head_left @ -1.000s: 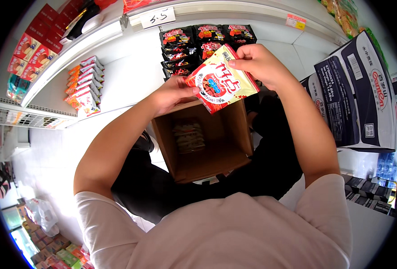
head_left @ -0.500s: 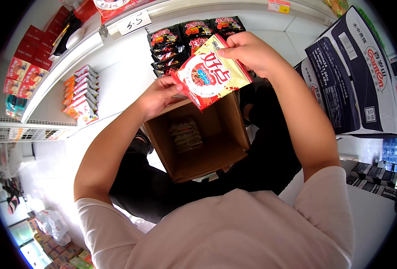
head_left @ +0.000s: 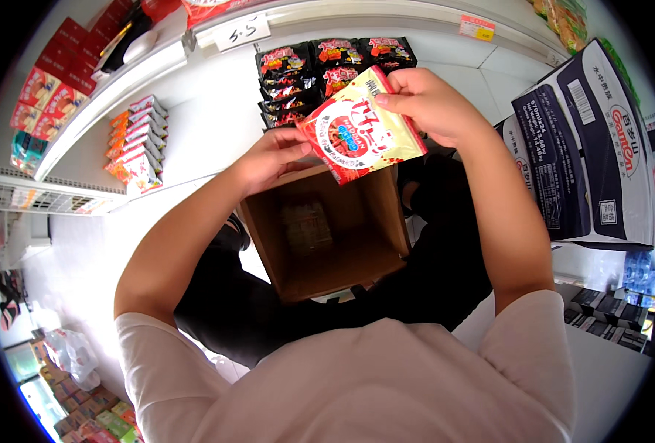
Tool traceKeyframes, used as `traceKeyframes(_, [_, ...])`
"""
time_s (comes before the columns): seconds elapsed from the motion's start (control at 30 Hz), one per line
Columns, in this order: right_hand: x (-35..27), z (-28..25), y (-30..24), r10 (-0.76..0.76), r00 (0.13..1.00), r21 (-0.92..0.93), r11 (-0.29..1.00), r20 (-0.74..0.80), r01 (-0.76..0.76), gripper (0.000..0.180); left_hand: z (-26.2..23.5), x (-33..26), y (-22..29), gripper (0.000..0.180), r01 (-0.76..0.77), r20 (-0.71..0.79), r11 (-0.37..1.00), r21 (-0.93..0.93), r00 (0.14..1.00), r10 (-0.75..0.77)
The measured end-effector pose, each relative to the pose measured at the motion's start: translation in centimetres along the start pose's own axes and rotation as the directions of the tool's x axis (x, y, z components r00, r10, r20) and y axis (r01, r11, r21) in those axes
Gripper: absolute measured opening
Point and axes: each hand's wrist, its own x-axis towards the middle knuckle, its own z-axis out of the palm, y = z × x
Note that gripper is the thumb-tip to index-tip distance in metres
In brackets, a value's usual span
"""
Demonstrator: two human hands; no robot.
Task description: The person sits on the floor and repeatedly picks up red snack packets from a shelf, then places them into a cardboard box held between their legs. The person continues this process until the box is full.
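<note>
I hold a red, white and yellow noodle packet [head_left: 357, 136] with both hands, flat side toward me, above an open brown cardboard box [head_left: 327, 236]. My left hand [head_left: 268, 159] grips its lower left edge. My right hand [head_left: 427, 103] pinches its upper right corner. The packet hangs just in front of a stack of black and red packets [head_left: 298, 81] on the white shelf [head_left: 194, 125]. One pale packet [head_left: 306, 227] lies at the bottom of the box.
A row of orange and pink packets [head_left: 134, 144] stands on the shelf at the left. Red boxes [head_left: 46, 92] fill the upper left shelf. A big dark blue and white carton [head_left: 586, 148] stands at the right. A wire rack [head_left: 17, 196] juts out at the far left.
Both hands have lifted the packet up and slightly left toward the black packets on the shelf. The view has tilted, so the shelf sits closer and higher.
</note>
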Motion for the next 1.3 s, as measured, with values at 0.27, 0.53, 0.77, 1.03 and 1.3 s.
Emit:
traceKeyframes(0.27, [-1.8, -0.1, -0.4, 0.083, 0.946, -0.08, 0.995, 0.315, -0.061, 0.013, -0.1, 0.2, -0.4, 0.036, -0.105, 0.12, 0.485, 0.868, 0.993, -0.001])
traceKeyframes(0.53, [-1.1, 7.7, 3.8, 0.287, 0.887, -0.51, 0.857, 0.363, -0.069, 0.009, 2.9, -0.4, 0.2, 0.046, 0.061, -0.066, -0.04, 0.997, 0.992, -0.11])
traceKeyframes(0.77, [-0.8, 13.9, 10.6, 0.562, 0.815, -0.036, 0.826, 0.143, -0.563, 0.028, 2.0, -1.6, 1.3, 0.034, 0.164, -0.199, -0.204, 0.965, 0.965, -0.168])
traceKeyframes(1.03, [3.3, 18.8, 17.2, 0.63, 0.777, 0.493, 0.68, -0.014, -0.543, 0.029, 2.3, -2.8, 1.3, 0.034, 0.135, -0.165, -0.195, 0.972, 0.975, -0.15])
traceKeyframes(1.3, [8.9, 25.2, 26.9, 0.652, 0.745, 0.899, 0.231, 0.142, -0.373, 0.027, 2.3, -3.1, 1.2, 0.033, 0.12, -0.146, -0.182, 0.976, 0.98, -0.136])
